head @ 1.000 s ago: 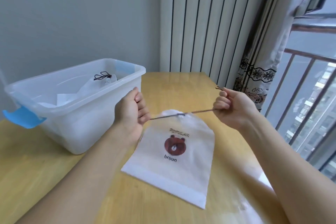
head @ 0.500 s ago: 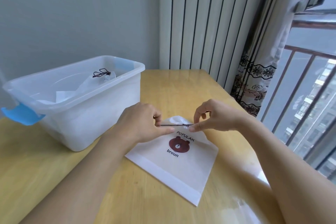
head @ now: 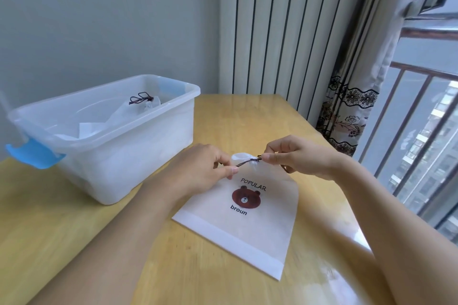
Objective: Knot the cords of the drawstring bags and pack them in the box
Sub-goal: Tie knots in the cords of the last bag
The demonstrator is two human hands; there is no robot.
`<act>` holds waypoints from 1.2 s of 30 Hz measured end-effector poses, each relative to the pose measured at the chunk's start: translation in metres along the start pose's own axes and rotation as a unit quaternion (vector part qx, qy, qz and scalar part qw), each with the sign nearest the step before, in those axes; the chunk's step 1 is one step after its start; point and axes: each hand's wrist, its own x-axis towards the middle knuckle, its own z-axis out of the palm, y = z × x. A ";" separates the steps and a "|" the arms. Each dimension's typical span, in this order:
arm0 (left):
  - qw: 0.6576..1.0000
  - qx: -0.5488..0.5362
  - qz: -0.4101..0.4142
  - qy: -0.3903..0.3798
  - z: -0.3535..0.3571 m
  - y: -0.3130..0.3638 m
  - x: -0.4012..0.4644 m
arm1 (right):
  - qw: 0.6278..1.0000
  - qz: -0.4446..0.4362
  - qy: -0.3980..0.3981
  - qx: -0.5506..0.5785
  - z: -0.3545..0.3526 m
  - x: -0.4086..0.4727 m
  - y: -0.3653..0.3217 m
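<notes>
Both hands are working the neck of the white drawstring bag (head: 238,220), which is lying flat on the wooden table (head: 74,230) with the bear print and "POPULAR / broun" facing up. The bag's body is lying below and between the two forearms; its gathered top is bunching up right between the fingertips.

Left hand (head: 200,171) is pinching the dark cord (head: 245,162) between thumb and forefinger, with the rest of the fingers curling under. Right hand (head: 295,156) is pinching the other end of that cord at the neck, fingers curled; a bit of cord is also poking out under its palm. The stretch of cord between the two pinches is running short and fairly taut, slanting up toward the right hand.

The translucent plastic box (head: 104,136) with the blue latch (head: 32,153) is sitting beyond and to the left of the left hand, near but not touching it. Inside the box, another white bag (head: 138,109) is lying with its dark cord in a tangle on top.

Striped curtain (head: 285,32) is hanging beyond the hands, and the window railing (head: 409,131) is running off to the right of the right hand.
</notes>
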 end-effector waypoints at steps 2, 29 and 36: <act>0.999 -0.027 0.014 -0.016 0.002 0.001 0.001 | 1.000 0.008 -0.001 0.001 0.000 0.001 0.002; 0.932 -0.362 0.008 0.007 0.014 0.018 -0.002 | 0.992 -0.060 0.109 -0.001 0.022 -0.009 -0.039; 0.934 -0.353 0.015 0.043 0.016 0.026 -0.004 | 0.967 -0.136 0.191 -0.098 0.029 -0.009 -0.041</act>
